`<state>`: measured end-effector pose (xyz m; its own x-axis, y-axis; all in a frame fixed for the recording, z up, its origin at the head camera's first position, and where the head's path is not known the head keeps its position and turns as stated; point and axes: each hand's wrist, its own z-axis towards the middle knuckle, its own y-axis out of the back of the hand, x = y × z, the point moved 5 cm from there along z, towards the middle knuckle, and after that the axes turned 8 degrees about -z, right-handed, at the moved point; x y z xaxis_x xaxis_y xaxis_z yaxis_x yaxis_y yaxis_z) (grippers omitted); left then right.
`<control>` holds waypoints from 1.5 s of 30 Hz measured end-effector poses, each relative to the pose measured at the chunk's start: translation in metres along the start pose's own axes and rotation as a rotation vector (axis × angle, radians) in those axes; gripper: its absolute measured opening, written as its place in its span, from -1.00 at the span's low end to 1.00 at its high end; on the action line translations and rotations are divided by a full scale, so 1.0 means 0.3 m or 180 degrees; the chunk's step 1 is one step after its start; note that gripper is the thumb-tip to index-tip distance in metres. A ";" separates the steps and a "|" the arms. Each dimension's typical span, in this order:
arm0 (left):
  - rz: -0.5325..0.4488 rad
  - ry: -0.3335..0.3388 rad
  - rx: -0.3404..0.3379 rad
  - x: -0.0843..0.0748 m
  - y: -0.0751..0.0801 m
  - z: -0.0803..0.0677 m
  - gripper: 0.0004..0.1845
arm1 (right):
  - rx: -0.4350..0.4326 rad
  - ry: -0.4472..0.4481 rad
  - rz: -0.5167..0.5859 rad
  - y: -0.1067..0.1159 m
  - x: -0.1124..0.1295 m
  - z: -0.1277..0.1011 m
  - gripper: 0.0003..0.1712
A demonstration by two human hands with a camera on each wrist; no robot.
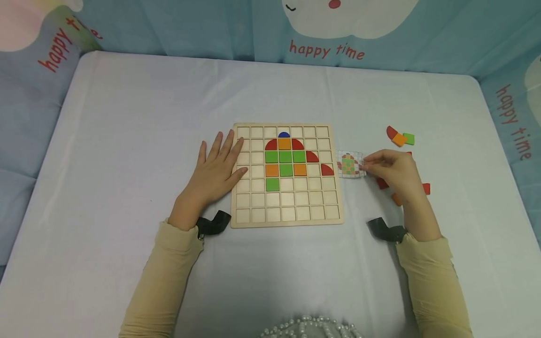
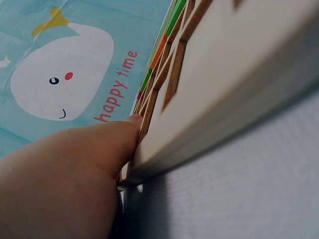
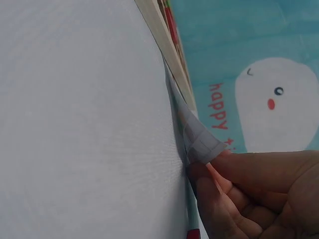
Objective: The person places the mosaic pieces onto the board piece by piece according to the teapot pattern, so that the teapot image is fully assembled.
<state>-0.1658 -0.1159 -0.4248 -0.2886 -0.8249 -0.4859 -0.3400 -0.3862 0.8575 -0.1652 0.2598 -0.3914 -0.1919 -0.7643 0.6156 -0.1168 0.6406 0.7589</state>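
Wooden and gridded, the board (image 1: 288,224) lies at the centre of the head view on the white surface (image 1: 270,277), green and orange squares, red quarter-rounds and a blue half-round (image 1: 284,134) in its upper part. At its nine o'clock edge rests the left hand (image 1: 213,176), fingers spread wide. At three o'clock, just beside the board, the right hand (image 1: 393,171) pinches a printed card (image 1: 348,164), one corner bent upward. Loose pieces (image 1: 398,139) lie at the card's two o'clock; others are partly hidden by that hand. Red lettering (image 1: 327,50) reading "happy time" marks the blue curtain (image 1: 203,28) at ten, twelve and between two and three o'clock.
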 end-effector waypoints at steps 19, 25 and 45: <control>-0.0079 -0.0049 -0.0077 -0.002 0.003 -0.005 -0.27 | -0.0186 -0.0288 0.0328 0.108 -0.054 0.076 -0.64; -0.0052 -0.0004 -0.0014 -0.002 0.004 0.001 -0.26 | -0.0348 -0.0425 0.0479 0.158 -0.096 0.103 -0.80; -0.0051 -0.0006 -0.0043 -0.006 0.006 -0.005 -0.26 | -0.0627 -0.0807 0.0602 0.196 -0.187 0.134 -0.80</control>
<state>-0.1645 -0.1158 -0.4222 -0.2850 -0.8178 -0.4999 -0.3325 -0.4048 0.8518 -0.2005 0.3432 -0.3899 -0.4304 -0.5755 0.6954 0.1289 0.7233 0.6784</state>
